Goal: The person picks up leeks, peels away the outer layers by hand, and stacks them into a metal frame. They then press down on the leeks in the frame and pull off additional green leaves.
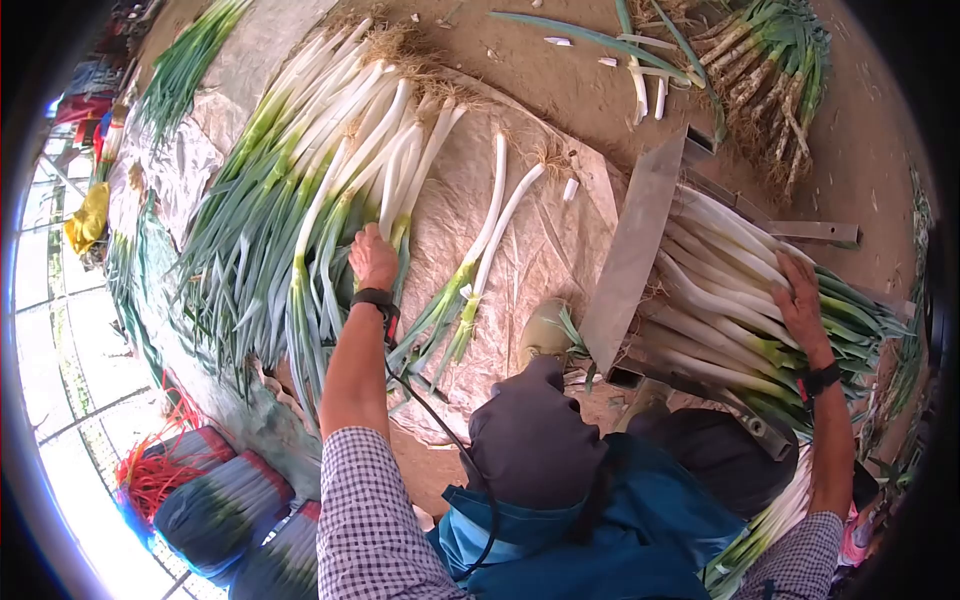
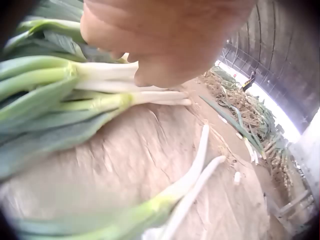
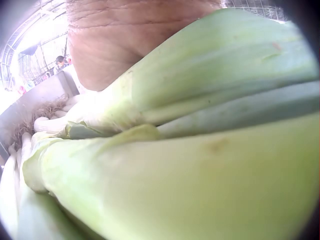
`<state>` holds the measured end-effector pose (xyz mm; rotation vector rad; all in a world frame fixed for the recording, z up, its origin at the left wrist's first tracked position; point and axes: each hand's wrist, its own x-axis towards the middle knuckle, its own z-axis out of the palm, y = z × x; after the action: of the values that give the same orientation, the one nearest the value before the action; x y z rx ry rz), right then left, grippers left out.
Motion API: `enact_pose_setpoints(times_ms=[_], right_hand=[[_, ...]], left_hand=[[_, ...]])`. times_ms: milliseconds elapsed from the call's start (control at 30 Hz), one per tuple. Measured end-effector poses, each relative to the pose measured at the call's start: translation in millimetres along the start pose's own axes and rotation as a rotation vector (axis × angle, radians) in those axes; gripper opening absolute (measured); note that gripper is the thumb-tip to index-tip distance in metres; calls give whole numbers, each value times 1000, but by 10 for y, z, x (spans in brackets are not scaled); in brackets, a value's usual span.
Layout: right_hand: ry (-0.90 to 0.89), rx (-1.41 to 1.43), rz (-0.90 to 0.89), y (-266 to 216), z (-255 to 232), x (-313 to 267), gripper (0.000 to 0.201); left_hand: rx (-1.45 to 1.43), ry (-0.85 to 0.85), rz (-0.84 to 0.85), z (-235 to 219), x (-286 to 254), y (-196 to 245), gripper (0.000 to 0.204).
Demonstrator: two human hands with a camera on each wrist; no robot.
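Note:
My left hand (image 1: 374,260) grips a leek (image 1: 394,185) at the right side of a big heap of leeks (image 1: 290,190), white root ends away from me and green leaves toward me. In the left wrist view the fingers (image 2: 150,40) curl down over the pale stalks. Two separate leeks (image 1: 490,225) lie to the right of that hand. My right hand (image 1: 800,300) rests with extended fingers on a bundle of leeks (image 1: 715,280) lying in a metal frame (image 1: 640,250). Close below the palm in the right wrist view are thick green leaf sheaths (image 3: 165,180).
A creased sheet (image 1: 560,240) covers the ground under the heap. Rooty leeks (image 1: 770,70) lie at the far right, near loose leaves and white scraps. Tied bundles (image 1: 225,500) and red twine (image 1: 160,465) are at lower left. A boot (image 1: 543,330) stands beside the frame.

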<state>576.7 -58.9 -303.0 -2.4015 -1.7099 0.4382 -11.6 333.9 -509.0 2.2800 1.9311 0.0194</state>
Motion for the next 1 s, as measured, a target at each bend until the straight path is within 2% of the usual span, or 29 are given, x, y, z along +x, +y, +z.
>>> enact_pose_setpoints(times_ms=[100, 200, 233, 300, 433, 500, 567, 667, 800, 900, 933, 1000], right_hand=[[-1, 6, 18, -15, -2, -5, 51], [-8, 40, 21, -44, -3, 23, 51], [-13, 54, 21, -39, -4, 28, 50], [6, 25, 3, 37, 24, 22, 50], [8, 45, 0, -12, 20, 24, 48], [7, 29, 7, -38, 12, 26, 48], [9, 37, 16, -31, 7, 24, 48], [19, 19, 8, -19, 16, 19, 49], [17, -5, 13, -8, 9, 12, 49], [18, -1, 9, -23, 27, 17, 50], [21, 15, 9, -26, 33, 22, 50], [31, 27, 13, -22, 15, 9, 50]], left_hand=[[-50, 120, 164, 221, -330, 303, 27], [-147, 51, 310, 385, -848, 631, 26], [-141, -30, 310, 490, -932, 648, 27], [-283, -193, 194, 335, -1015, 784, 32], [-184, 158, 159, 195, -651, 640, 37], [-119, 197, 79, 134, -370, 517, 35], [23, 152, 49, 175, -157, 390, 32], [114, -35, -30, 251, -28, 472, 32], [34, -20, -99, 374, -192, 650, 29], [10, 20, -13, 581, -206, 504, 27], [-14, -113, -71, 570, -208, 510, 29], [-62, -215, -21, 518, -322, 481, 33]])
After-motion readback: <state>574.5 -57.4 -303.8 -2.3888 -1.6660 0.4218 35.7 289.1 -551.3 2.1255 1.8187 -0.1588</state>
